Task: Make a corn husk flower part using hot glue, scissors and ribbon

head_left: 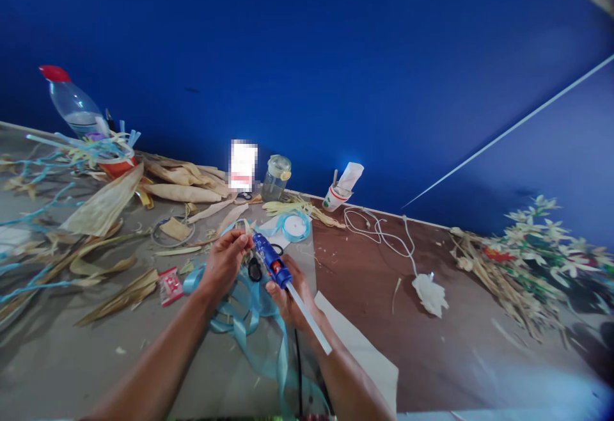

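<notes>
My right hand [286, 298] grips a blue glue gun [271, 260] with a white glue stick [309, 318] jutting out of its back toward me. The gun's nozzle points up and left at a small piece of dried husk pinched in my left hand [225, 261]. Both hands hover over a tangle of light blue ribbon [249, 318] on the table. A black cord [298, 370] runs from the gun toward me.
Dried corn husks [103, 206] and strips litter the left of the table. A ribbon spool [295, 226], glass jar [275, 176], paper cup [336, 196], plastic bottle [71, 104], white cable [378, 232] and a bunch of husk flowers [532, 251] lie around. A blue wall rises behind.
</notes>
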Tool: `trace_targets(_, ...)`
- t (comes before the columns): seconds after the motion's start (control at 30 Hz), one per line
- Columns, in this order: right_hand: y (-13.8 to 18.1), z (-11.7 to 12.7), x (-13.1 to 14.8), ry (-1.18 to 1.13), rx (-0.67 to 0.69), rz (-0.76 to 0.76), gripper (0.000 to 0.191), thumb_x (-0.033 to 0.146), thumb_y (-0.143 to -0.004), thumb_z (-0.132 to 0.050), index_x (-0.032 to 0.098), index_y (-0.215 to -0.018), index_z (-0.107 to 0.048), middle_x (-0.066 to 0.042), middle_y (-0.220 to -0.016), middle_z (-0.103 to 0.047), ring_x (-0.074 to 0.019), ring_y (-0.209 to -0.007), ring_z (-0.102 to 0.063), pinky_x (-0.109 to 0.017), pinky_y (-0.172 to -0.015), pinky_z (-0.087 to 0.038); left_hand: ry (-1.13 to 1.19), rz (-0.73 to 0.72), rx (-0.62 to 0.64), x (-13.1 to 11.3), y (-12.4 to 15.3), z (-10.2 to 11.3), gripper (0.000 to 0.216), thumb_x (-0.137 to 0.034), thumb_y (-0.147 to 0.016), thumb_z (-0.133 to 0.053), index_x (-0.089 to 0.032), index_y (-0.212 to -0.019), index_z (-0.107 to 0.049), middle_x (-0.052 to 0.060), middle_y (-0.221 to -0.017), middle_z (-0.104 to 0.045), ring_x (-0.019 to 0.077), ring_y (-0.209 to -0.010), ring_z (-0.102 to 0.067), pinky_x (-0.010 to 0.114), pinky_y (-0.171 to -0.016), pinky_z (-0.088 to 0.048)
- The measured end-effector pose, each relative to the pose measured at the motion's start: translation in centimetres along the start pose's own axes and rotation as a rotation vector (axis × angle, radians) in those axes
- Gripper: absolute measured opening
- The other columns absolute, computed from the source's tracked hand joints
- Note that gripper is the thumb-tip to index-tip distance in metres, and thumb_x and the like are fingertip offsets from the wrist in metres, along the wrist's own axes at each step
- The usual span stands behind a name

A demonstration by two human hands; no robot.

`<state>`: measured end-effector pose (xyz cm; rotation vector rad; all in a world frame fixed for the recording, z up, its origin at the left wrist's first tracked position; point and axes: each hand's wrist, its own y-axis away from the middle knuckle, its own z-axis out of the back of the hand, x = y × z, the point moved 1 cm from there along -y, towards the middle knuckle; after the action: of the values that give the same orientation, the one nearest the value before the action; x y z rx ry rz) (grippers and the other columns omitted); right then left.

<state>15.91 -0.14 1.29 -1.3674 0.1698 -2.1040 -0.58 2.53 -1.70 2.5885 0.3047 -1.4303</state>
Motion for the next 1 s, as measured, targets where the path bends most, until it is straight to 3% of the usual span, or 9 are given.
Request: trace_targets(1.0,0.26,0.10,0.12,0.019,0.058,0.027,0.024,0.042,-0.084,-0.048,0.018,-0.086,-0.051,-0.004,-0.080,-0.051,-0.0184,-0.071,-0.053,-0.030,-0.064,-0.045,0.044,0.036,-0.021,-0.46,0.31,-0.52,0.021,-0.034,-0.064,-0.076,-0.018,-0.073,-0.065,-0.002,-0.066,-0.058,0.0097,-0.063,-0.052,0.024,-0.064,-0.042)
